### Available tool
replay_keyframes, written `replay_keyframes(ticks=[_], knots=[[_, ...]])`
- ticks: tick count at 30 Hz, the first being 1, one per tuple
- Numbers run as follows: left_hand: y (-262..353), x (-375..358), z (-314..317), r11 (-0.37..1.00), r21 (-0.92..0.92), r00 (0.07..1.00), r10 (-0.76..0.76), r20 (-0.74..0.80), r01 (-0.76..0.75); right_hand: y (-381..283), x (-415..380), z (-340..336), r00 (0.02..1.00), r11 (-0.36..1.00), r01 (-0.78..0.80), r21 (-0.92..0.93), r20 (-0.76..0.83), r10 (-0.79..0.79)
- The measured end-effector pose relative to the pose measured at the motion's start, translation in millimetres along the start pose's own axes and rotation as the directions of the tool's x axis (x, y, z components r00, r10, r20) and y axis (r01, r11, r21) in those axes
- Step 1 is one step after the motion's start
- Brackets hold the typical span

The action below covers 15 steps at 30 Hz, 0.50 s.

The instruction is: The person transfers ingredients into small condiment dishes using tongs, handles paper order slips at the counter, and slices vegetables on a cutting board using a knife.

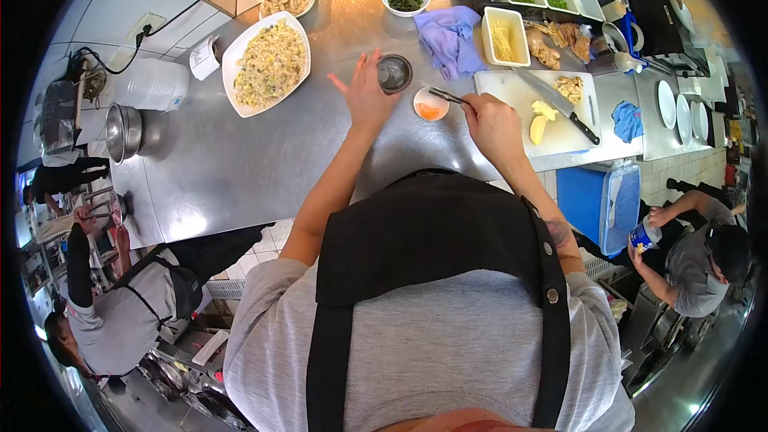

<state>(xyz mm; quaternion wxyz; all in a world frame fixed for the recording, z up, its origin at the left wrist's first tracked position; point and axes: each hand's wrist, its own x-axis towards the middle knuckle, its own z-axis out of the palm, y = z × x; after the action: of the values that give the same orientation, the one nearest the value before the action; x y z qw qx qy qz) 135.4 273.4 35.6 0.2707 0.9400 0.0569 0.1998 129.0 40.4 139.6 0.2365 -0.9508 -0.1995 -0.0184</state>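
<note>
Fingers spread, my left hand point(367, 90) is at the left edge of a small dark round bowl point(394, 74); whether it touches the bowl is not clear. My right hand point(490, 124) is closed on the handle of a dark metal utensil point(450, 96), whose far end lies over the rim of a small white bowl. That white bowl point(430, 104) has something orange in it. Right of my right hand, a white cutting board point(512, 84) carries a black-handled knife point(572, 116), yellow pieces point(541, 122) and chopped pale food point(570, 88).
A large white dish of rice-like food point(270, 68) stands at the left. Behind are a purple cloth point(450, 42), a bowl of greens point(406, 0) and a noodle container point(504, 36). Metal bowls point(124, 133) sit far left. Co-workers point(132, 312) point(696, 252) stand on both sides.
</note>
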Motion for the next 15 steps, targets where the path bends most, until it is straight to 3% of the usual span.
replay_keyframes(ticks=[8, 15], knots=[[-1.9, -7.0, -0.9, 1.0, -0.027, 1.0, 0.003, 0.01, -0.002, 19.9, -10.1, 41.7, 0.987, 0.99, -0.04, -0.137, 0.151, 0.061], [5.7, -12.4, 0.3, 0.998, 0.006, 0.997, 0.07, -0.013, -0.07, -16.9, 1.2, -6.4, 0.999, 1.0, -0.005, 0.02, 0.032, 0.005]])
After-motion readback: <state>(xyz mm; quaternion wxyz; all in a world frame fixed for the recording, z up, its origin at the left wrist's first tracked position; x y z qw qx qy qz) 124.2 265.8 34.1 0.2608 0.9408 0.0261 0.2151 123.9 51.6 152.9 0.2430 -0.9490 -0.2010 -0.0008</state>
